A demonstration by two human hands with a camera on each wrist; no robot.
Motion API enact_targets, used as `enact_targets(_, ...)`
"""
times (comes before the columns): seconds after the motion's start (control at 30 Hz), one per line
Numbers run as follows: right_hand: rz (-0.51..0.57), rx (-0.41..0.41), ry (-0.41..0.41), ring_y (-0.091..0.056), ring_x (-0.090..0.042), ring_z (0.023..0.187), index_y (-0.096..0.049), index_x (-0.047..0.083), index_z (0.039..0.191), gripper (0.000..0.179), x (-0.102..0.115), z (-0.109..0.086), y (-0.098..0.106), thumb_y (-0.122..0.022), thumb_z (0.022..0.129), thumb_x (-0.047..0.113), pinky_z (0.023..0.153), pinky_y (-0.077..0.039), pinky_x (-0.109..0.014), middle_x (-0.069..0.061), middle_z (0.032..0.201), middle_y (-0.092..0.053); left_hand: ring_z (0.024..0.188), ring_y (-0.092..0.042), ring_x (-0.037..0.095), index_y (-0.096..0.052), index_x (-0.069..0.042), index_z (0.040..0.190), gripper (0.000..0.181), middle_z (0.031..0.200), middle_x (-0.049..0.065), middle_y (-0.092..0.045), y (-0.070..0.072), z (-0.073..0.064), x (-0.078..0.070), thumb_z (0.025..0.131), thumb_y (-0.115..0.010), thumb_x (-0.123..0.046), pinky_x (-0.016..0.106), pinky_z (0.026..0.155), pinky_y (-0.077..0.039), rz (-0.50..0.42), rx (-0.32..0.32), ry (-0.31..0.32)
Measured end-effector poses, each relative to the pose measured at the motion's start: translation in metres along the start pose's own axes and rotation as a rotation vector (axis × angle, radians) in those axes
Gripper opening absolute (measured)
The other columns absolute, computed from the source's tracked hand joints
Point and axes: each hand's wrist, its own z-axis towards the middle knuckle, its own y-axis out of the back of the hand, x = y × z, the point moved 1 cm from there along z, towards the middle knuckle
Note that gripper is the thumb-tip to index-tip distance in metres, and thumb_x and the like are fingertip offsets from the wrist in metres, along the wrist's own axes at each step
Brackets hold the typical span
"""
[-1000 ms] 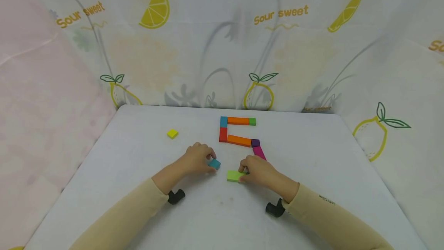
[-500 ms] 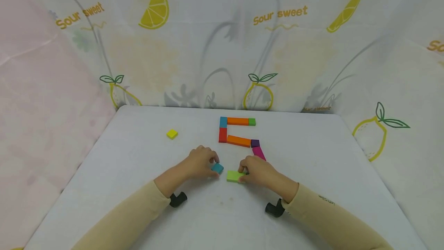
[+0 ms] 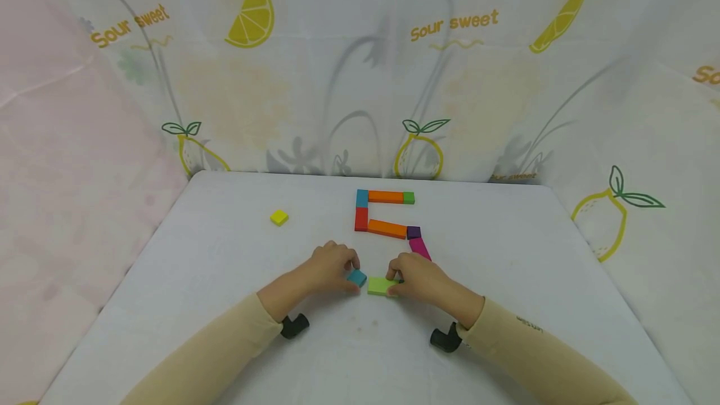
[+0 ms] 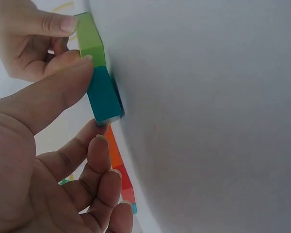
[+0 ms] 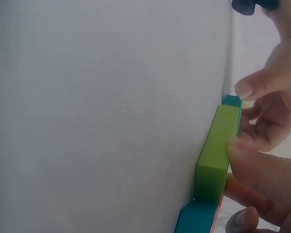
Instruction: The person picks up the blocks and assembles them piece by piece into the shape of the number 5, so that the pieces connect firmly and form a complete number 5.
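Note:
My left hand (image 3: 327, 269) pinches a small blue block (image 3: 357, 278) between thumb and fingers, low at the white table. The block sits turned at an angle just left of a light green block (image 3: 378, 285). My right hand (image 3: 423, 277) holds that light green block by its right part, thumb on the near side. Seen from the left wrist, the blue block (image 4: 104, 94) lines up with the end of the green block (image 4: 91, 41). In the right wrist view, another teal block (image 5: 196, 217) adjoins the green one's other end; my right hand mostly hides it from the head view.
Beyond my hands lies a line of blocks: green (image 3: 409, 197), orange (image 3: 385, 197), blue (image 3: 362, 198), red (image 3: 361, 219), orange (image 3: 387, 229), purple (image 3: 414, 232) and magenta (image 3: 419, 248). A yellow block (image 3: 279, 217) lies apart at left. A printed cloth (image 3: 349, 80) hangs behind the table (image 3: 225, 255).
My left hand has moved right and slightly nearer with the blue block, bringing it up beside the light green block. My right hand has stayed in place on the green block.

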Motion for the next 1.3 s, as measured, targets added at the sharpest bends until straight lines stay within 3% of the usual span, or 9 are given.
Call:
enact_targets(0.33, -0.003, 0.009, -0.002, -0.052, -0.015, 0.080, -0.075, 0.014, 0.096, 0.019, 0.0019, -0.0007, 0.0003, -0.084, 0.082, 0.023, 0.074, -0.050, -0.032, 0.004, 0.084, -0.059, 0.094, -0.047, 0.018, -0.069, -0.019, 0.104, 0.036, 0.089, -0.005, -0.056, -0.0022, -0.0006, 0.0006, 0.078, -0.087, -0.036, 0.037, 0.082, -0.040, -0.003, 0.011, 0.031)
enact_targets(1.3, -0.004, 0.005, -0.016, -0.053, -0.016, 0.082, -0.075, 0.014, 0.095, 0.019, 0.0020, -0.0008, 0.0021, -0.084, 0.082, 0.022, 0.074, -0.050, -0.033, 0.003, 0.085, -0.059, 0.096, -0.048, 0.017, -0.071, -0.020, 0.102, 0.031, 0.090, -0.006, -0.058, -0.0010, 0.0027, 0.0013, 0.079, -0.087, -0.033, 0.040, 0.086, -0.041, 0.018, -0.017, -0.016)
